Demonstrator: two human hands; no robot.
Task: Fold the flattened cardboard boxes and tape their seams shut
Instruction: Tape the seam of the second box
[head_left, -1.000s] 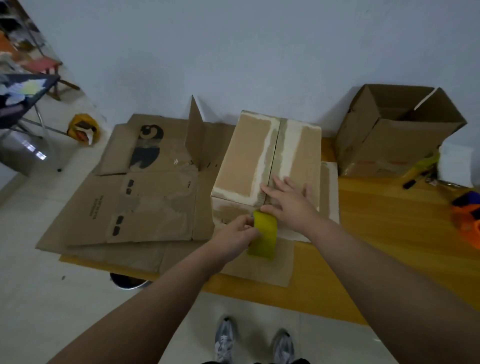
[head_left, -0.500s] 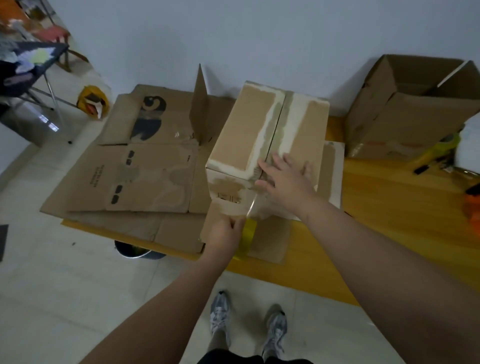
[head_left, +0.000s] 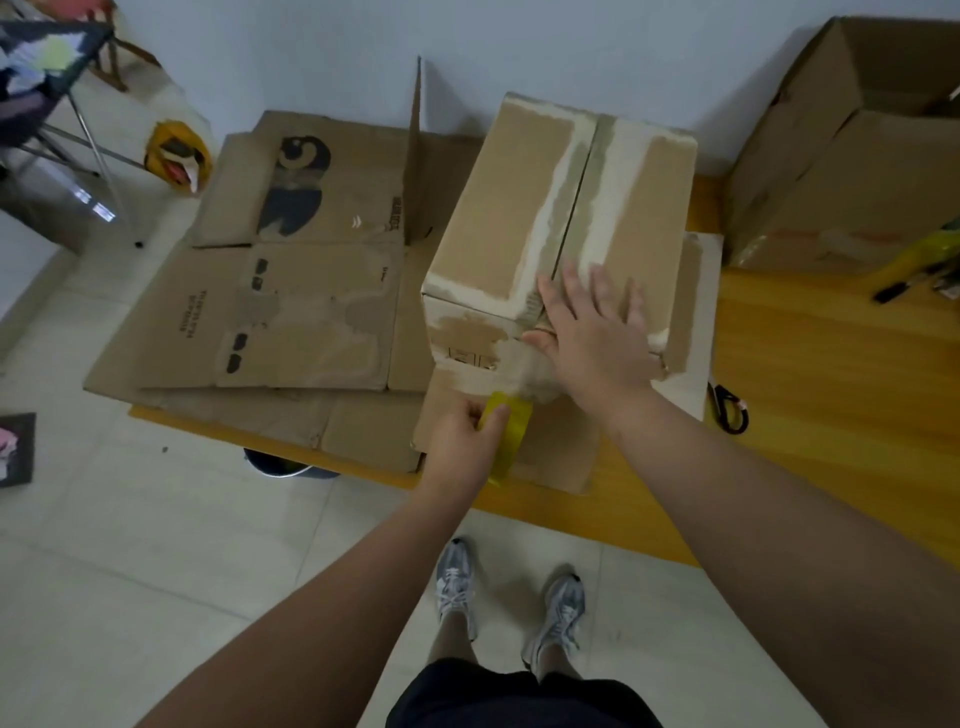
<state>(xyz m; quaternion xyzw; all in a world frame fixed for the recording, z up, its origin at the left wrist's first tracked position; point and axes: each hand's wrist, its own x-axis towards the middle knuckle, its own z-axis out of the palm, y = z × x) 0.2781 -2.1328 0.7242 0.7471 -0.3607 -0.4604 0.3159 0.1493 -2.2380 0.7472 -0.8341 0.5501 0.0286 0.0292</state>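
Left hand (head_left: 467, 427) is gripping a yellow roll of tape (head_left: 513, 428), fingers curled round it, just below the near face of the folded brown cardboard box (head_left: 498, 218). Right hand (head_left: 592, 332) is pressing flat, fingers straight and spread, on the box top at the near end of its centre seam. Box is sitting on flattened cardboard sheets (head_left: 291, 312) covering the orange wooden table (head_left: 831, 374).

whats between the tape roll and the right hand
Head view: a strip of pulled tape runs from the roll up the box front to the right hand.
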